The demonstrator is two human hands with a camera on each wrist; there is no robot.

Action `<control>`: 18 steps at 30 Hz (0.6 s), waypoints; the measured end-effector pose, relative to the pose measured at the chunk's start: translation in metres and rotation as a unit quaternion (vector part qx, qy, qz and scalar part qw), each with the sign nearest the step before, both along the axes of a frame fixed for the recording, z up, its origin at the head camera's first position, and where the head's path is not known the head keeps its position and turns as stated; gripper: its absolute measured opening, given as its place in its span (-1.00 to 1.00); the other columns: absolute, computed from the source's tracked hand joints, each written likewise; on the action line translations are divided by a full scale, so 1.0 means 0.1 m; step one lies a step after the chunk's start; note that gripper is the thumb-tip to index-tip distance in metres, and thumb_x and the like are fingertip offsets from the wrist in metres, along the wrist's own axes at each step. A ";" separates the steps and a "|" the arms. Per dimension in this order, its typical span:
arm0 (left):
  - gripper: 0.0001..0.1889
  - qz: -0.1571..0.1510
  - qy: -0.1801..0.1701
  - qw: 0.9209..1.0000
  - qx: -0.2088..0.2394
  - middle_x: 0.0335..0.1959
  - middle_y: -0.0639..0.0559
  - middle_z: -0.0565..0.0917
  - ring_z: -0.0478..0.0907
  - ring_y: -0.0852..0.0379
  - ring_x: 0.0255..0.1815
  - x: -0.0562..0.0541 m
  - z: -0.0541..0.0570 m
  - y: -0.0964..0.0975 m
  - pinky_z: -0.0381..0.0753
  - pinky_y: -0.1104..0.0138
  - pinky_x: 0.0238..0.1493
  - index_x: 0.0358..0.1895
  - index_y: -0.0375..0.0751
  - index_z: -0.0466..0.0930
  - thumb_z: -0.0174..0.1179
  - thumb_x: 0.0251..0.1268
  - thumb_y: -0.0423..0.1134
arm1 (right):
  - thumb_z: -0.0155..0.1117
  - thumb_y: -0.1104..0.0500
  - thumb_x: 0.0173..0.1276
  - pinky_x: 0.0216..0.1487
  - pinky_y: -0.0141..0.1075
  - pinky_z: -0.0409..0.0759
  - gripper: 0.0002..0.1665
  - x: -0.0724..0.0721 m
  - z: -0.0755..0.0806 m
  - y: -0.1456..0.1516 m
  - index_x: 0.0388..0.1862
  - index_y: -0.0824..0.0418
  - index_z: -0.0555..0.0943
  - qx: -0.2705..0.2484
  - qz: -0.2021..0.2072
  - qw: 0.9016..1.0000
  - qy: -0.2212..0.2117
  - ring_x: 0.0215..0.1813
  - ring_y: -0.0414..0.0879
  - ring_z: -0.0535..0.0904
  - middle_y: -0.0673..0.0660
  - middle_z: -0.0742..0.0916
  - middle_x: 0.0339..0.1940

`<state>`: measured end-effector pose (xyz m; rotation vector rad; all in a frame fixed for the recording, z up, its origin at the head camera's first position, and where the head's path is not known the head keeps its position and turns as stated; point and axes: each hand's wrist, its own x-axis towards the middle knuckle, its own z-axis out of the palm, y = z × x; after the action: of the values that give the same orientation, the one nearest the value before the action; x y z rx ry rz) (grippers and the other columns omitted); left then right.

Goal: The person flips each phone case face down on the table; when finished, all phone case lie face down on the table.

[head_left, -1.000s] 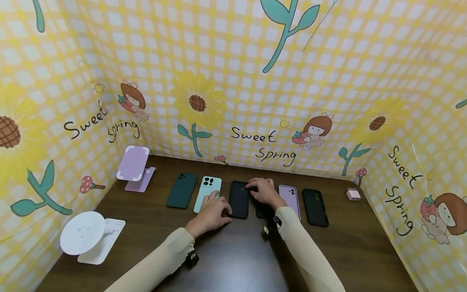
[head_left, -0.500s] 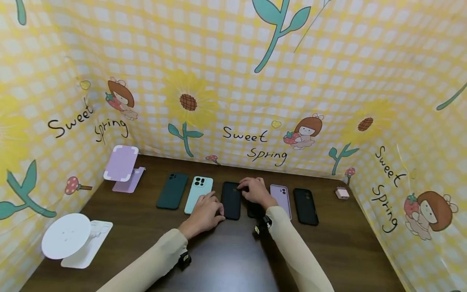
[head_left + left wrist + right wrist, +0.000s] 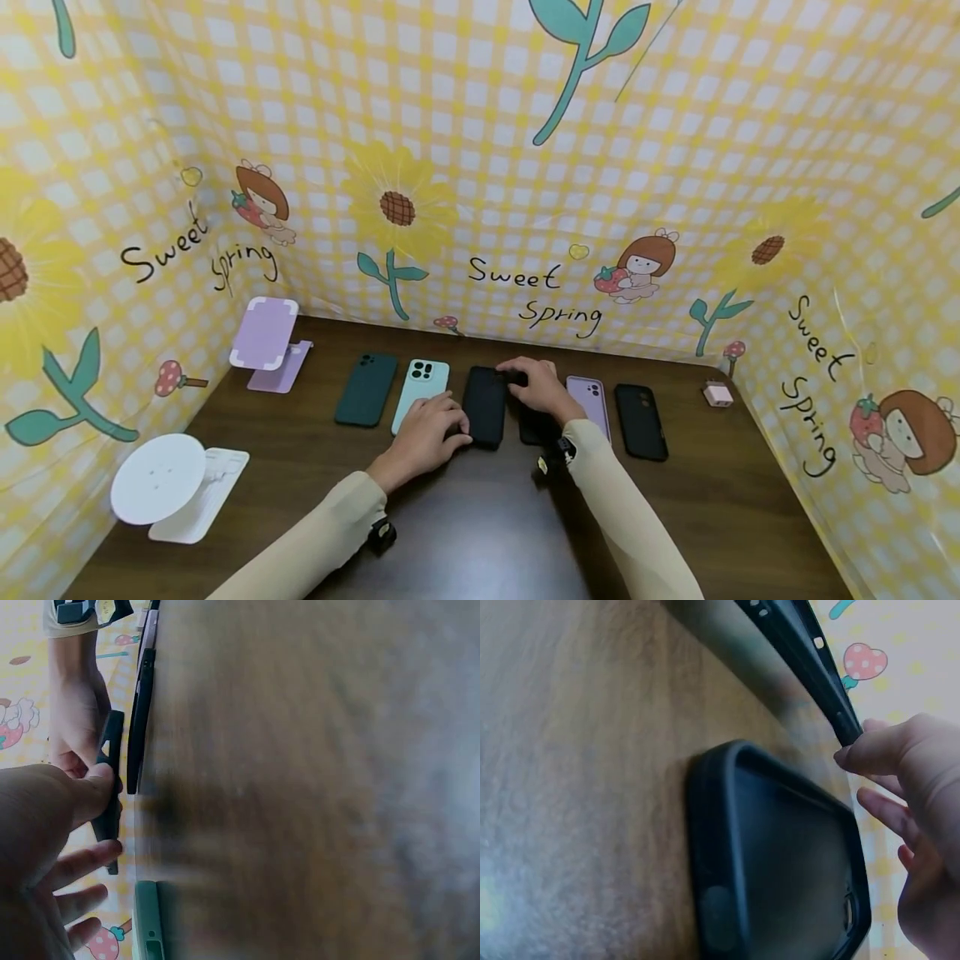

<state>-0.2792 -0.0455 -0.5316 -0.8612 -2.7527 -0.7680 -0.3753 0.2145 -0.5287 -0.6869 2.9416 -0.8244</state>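
Note:
A black phone case (image 3: 485,408) is held between both hands, tilted and raised a little off the table in the left wrist view. My left hand (image 3: 429,432) pinches its near left corner, the thumb (image 3: 96,787) pressed against it. At the far right corner my right hand (image 3: 536,386) pinches the same case (image 3: 810,675) between thumb and fingers. Under my right hand lies another black case (image 3: 787,855), hollow side up, partly hidden by the wrist in the head view. Just left of my left hand is a mint green case (image 3: 425,383), partly covered by the fingers.
A dark green case (image 3: 366,390) lies left in the row; a lilac case (image 3: 591,400) and a black case (image 3: 641,421) lie right. A lilac stand (image 3: 266,333) and a white round stand (image 3: 161,479) are at left. A pink charger (image 3: 717,394) sits far right.
The black case has come up off the table at its near end, with both hands now gripping it. The head view has shifted slightly; the other cases lie as before.

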 end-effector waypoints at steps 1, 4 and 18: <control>-0.83 -0.001 0.007 1.000 0.003 -0.05 0.07 0.73 0.43 -0.20 0.49 0.00 0.00 -0.01 0.38 -0.10 0.38 -0.39 0.14 0.62 0.44 0.29 -0.04 | 0.34 0.24 0.44 0.42 0.14 0.20 -0.51 0.00 0.02 0.00 0.34 0.04 0.62 -0.008 0.001 1.000 -0.002 0.27 0.07 0.63 0.09 0.72 0.25; -0.84 -0.001 0.026 1.000 0.018 -0.05 0.07 0.73 0.47 -0.17 0.46 0.03 0.00 -0.02 0.41 -0.09 0.35 -0.38 0.14 0.63 0.43 0.29 -0.03 | 0.31 0.24 0.48 0.51 0.20 0.16 -0.43 0.02 0.06 0.02 0.45 0.09 0.53 -0.030 0.008 0.999 -0.022 0.32 0.10 0.61 0.12 0.69 0.28; -0.88 -0.011 0.018 0.996 0.084 0.05 0.04 0.74 0.50 -0.14 0.44 0.13 0.23 -0.04 0.41 -0.17 0.35 -0.31 0.16 0.65 0.39 0.34 -0.02 | 0.22 0.26 0.54 0.22 -0.06 0.63 -0.45 0.10 0.19 0.08 0.47 0.09 0.51 -0.231 0.007 0.966 -0.118 0.22 0.04 0.65 0.19 0.68 0.31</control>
<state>-0.2661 -0.0493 -0.5087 -0.8624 -2.6064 -0.9626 -0.3655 0.2229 -0.5098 -0.5689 2.5450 -1.4982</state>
